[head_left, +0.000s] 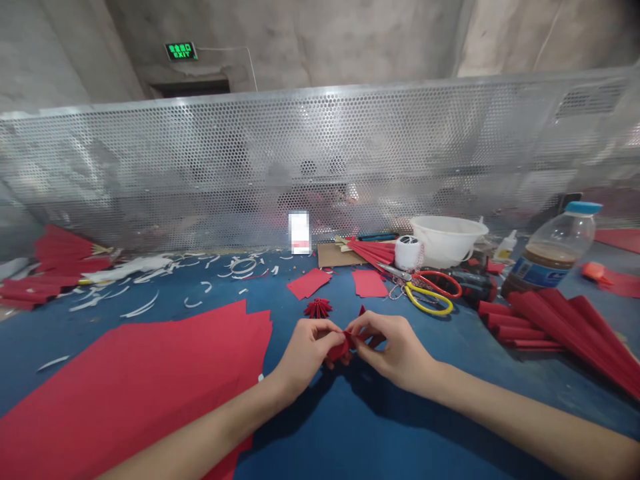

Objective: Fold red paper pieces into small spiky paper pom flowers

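A small piece of red paper [339,349] is held between both hands, just above the blue tabletop. My left hand [314,343] pinches its left side between thumb and fingers. From the other side my right hand [387,340] grips its right edge with the fingertips; part of the paper is hidden by the fingers. Right behind the hands lies a pleated red paper rosette [319,307]. Two small stacks of red paper, one on the left [309,283] and one on the right [370,283], rest farther back.
Large red sheets [165,367] cover the table at left, with white paper scraps [145,305] behind. To the right are scissors [425,293], a thread spool [407,253], a white basin [447,240], a bottle [553,253] and folded red fans [565,327]. A perforated metal panel [250,167] stands behind.
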A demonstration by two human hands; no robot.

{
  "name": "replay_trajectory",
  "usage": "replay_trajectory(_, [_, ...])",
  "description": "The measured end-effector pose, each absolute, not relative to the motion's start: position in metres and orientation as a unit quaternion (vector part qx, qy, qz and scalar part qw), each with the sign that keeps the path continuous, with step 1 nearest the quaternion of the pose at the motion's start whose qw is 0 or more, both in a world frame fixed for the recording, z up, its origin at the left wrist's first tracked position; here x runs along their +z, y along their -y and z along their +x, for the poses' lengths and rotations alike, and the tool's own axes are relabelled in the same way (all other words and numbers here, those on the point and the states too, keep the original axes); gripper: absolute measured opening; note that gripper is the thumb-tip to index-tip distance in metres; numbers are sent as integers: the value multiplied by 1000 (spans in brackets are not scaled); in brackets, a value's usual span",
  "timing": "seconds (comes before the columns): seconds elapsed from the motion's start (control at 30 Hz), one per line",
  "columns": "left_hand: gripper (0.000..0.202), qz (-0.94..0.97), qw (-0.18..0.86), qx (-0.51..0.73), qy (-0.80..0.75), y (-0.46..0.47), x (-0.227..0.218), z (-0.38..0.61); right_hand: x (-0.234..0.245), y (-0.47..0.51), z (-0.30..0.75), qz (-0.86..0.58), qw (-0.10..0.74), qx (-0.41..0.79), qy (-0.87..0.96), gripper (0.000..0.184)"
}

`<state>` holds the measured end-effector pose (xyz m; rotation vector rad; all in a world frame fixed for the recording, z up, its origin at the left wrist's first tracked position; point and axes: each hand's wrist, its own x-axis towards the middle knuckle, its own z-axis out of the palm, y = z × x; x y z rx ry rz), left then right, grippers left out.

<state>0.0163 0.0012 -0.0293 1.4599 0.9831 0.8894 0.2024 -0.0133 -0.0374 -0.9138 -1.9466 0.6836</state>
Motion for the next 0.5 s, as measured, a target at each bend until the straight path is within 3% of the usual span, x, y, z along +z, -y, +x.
replay_trajectory(0.23, [16,597,554,396,-424,-1,-28,16,-38,13,203,-334,407,243,815,29])
replay_trajectory(0.5, [21,592,558,401,-421,-1,-27,14,-37,14,204,-333,389,233,827,34])
